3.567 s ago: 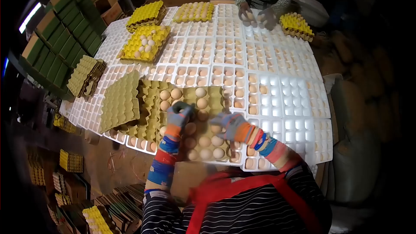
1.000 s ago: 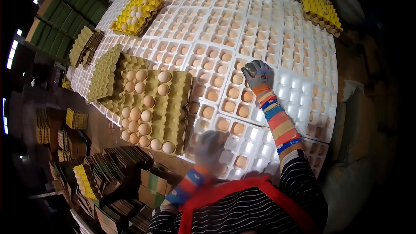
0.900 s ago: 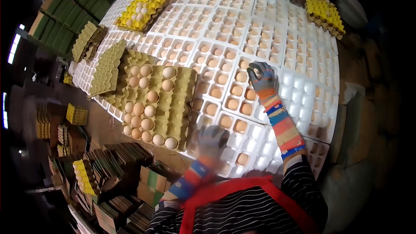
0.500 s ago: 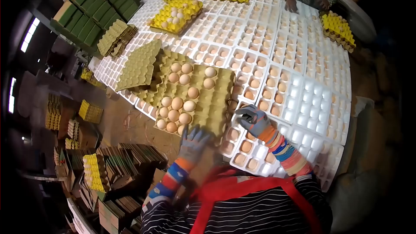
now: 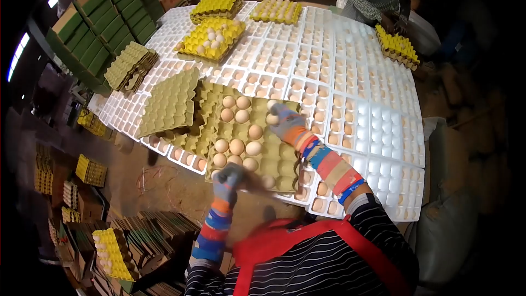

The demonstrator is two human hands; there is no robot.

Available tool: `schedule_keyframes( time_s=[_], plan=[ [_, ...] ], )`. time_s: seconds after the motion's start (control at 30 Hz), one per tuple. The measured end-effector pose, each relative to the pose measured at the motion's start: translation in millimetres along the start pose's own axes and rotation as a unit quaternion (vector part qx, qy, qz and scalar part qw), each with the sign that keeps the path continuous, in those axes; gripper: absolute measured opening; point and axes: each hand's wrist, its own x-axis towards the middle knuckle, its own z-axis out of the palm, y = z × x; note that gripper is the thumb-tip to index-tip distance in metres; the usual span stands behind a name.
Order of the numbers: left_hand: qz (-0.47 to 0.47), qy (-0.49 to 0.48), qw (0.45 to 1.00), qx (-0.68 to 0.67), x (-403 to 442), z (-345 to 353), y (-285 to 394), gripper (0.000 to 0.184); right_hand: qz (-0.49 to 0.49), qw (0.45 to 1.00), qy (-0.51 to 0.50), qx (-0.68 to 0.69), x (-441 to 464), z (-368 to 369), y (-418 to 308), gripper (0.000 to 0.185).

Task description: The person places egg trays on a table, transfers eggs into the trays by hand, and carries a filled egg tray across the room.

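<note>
Intently bends gray-gloved right hand (image 5: 286, 120) over pale, round eggs (image 5: 272, 119) in olive, dimpled tray (image 5: 276, 151) atop white, molded trays (image 5: 386, 141), pinch unclear. Curls gray-gloved left hand (image 5: 228, 177) at olive tray's near edge, grip hidden.

That's a red apron (image 5: 260, 245) over a black top (image 5: 309, 266) with thin white stripes; out past the apron, blue-orange-red-cream banded oversleeves (image 5: 327, 165) meet grey gloves (image 5: 285, 120).

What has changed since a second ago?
The right hand has moved left from the white trays to the far-right eggs in the cardboard tray; its grip is unclear. The left hand has shifted left to that tray's near-left corner. The yellow trays stay put.
</note>
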Motion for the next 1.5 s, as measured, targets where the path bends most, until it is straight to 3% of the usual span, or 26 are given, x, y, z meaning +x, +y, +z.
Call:
schedule_keyframes(
  time_s=[0.03,0.07,0.13,0.17,0.2,0.27,0.3,0.4,0.43,0.47,0.53,0.57,0.6,0.63,0.67,0.73,0.8,0.83,0.9,0.93,1.03,1.1,1.23,1.33,1.47,1.5],
  plan=[
    [0.097,-0.061,0.968,0.225,-8,9,13,0.018,0.108,0.99,-0.018,0.089,0,-7,8,0.03],
    [0.189,-0.113,0.873,0.435,-12,18,21,0.02,0.093,0.939,0.065,0.325,8,19,43,0.031],
    [0.262,-0.117,0.789,0.543,-14,37,10,0.023,0.259,0.739,-0.022,0.622,17,-20,45,0.028],
    [0.292,-0.12,0.741,0.593,-17,42,5,0.025,0.245,0.77,-0.05,0.587,25,-23,47,0.022],
    [0.258,-0.143,0.737,0.607,-16,42,4,0.029,0.246,0.886,-0.048,0.389,35,-19,44,0.018],
    [0.195,-0.188,0.724,0.634,-5,45,12,0.036,-0.001,1.0,0.023,0.016,41,-14,18,0.022],
    [0.164,-0.193,0.746,0.616,-4,45,24,0.037,-0.033,0.996,-0.028,-0.072,44,-13,9,0.03],
    [0.084,-0.132,0.95,0.271,1,11,3,0.038,-0.035,0.968,-0.159,-0.192,65,-3,18,0.036],
    [-0.132,-0.112,0.985,-0.008,2,3,22,0.041,-0.03,0.994,-0.084,-0.07,60,-9,25,0.042],
    [-0.096,-0.08,0.989,-0.084,3,-1,26,0.054,0.036,0.991,-0.059,0.114,57,-7,36,0.043],
    [0.128,-0.044,0.981,0.141,23,-7,6,0.052,0.167,0.809,-0.108,0.552,49,-19,42,0.043],
    [0.199,-0.063,0.916,0.343,29,0,29,0.052,0.168,0.773,-0.184,0.583,44,-35,31,0.043],
    [0.149,-0.013,0.887,0.437,28,20,43,0.044,0.122,0.807,-0.234,0.529,42,-25,32,0.041],
    [0.125,-0.001,0.831,0.542,37,33,44,0.044,-0.032,0.927,-0.202,0.314,38,-25,18,0.038],
    [0.1,0.01,0.763,0.639,45,43,46,0.043,-0.186,0.968,-0.153,0.072,38,-23,1,0.036],
    [0.075,-0.044,0.651,0.754,65,52,41,0.051,-0.366,0.916,-0.125,-0.103,41,-4,-15,0.03],
    [0.03,-0.046,0.634,0.772,83,56,30,0.057,-0.432,0.844,-0.181,-0.26,46,21,-27,0.026],
    [0.08,-0.037,0.602,0.794,87,53,22,0.061,-0.376,0.881,-0.217,-0.187,50,24,-29,0.022],
    [0.031,-0.096,0.641,0.761,91,54,47,0.063,-0.277,0.923,-0.257,-0.076,55,13,-32,0.018],
    [0.039,-0.128,0.646,0.751,93,51,51,0.067,-0.468,0.843,-0.213,-0.158,60,6,-21,0.02],
    [0.036,-0.143,0.656,0.74,101,43,43,0.057,-0.315,0.939,-0.102,-0.093,37,-44,-14,0.035],
    [0.076,-0.141,0.679,0.717,99,38,44,0.042,-0.107,0.976,-0.176,-0.074,4,-88,-2,0.043],
    [0.177,-0.005,0.834,0.523,73,47,55,0.04,-0.077,0.923,-0.286,-0.244,-84,-64,63,0.042],
    [0.283,-0.072,0.855,0.429,39,85,54,0.042,0.018,0.874,-0.403,-0.271,-98,-67,43,0.039],
    [0.16,-0.206,0.887,0.382,-11,151,35,0.047,0.071,0.973,-0.15,-0.163,-139,-84,77,0.032],
    [0.155,-0.22,0.882,0.386,-17,161,25,0.047,0.148,0.96,-0.138,-0.195,-157,-105,72,0.031]
  ],
)
